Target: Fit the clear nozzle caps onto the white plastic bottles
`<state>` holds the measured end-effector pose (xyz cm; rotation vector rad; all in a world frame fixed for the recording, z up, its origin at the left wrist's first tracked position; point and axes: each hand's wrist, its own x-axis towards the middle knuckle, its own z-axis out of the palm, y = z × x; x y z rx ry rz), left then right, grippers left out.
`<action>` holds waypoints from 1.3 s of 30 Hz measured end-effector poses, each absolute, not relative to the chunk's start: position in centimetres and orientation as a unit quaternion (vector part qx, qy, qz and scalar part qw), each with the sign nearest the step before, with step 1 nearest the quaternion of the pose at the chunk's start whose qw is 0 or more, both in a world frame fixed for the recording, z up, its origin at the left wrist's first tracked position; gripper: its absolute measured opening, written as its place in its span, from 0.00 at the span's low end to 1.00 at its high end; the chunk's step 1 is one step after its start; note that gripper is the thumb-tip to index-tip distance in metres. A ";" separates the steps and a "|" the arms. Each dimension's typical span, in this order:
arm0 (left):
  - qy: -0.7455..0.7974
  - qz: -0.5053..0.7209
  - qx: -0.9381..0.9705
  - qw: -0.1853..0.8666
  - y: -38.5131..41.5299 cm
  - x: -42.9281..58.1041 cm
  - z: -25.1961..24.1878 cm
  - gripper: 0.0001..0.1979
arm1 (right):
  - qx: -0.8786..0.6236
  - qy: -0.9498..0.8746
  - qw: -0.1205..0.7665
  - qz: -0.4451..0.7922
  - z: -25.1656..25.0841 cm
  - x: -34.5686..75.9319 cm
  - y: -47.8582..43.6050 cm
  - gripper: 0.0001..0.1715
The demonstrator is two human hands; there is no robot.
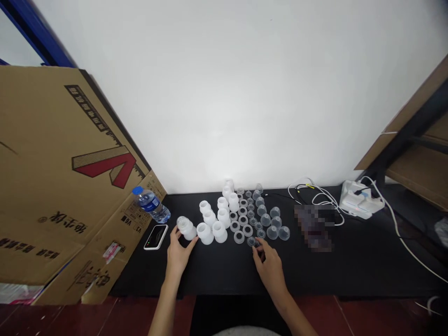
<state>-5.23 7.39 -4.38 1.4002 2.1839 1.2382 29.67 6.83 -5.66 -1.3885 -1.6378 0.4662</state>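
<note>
The left hand (178, 257) curls around a white cap (186, 228) lying sideways, and the right hand (269, 273) pinches a small clear cup (252, 241); most other pieces (224, 217) already stand in rows on the tabletop (217, 275).

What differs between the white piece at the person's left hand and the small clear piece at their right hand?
The frosted white stepped piece at the left hand is milky, while the small clear piece at the right hand is see-through. The frosted white stepped piece is clearly larger than the small clear piece. It lies on its side; the small clear piece's pose is hard to tell. Both are round and look like plastic, above the black tabletop.
</note>
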 end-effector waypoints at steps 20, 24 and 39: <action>0.585 0.336 0.706 0.214 3.9 10.7 -2.2 0.26 | -0.535 -0.719 0.420 0.143 -5.0 29.5 6.8 0.15; 0.605 0.337 0.700 0.175 4.4 11.5 -3.0 0.20 | -0.520 -0.714 0.444 0.154 -5.1 29.6 6.8 0.16; 0.565 0.429 0.647 0.278 4.3 10.9 -1.8 0.08 | -0.497 -0.705 0.451 0.229 -5.2 29.9 7.0 0.10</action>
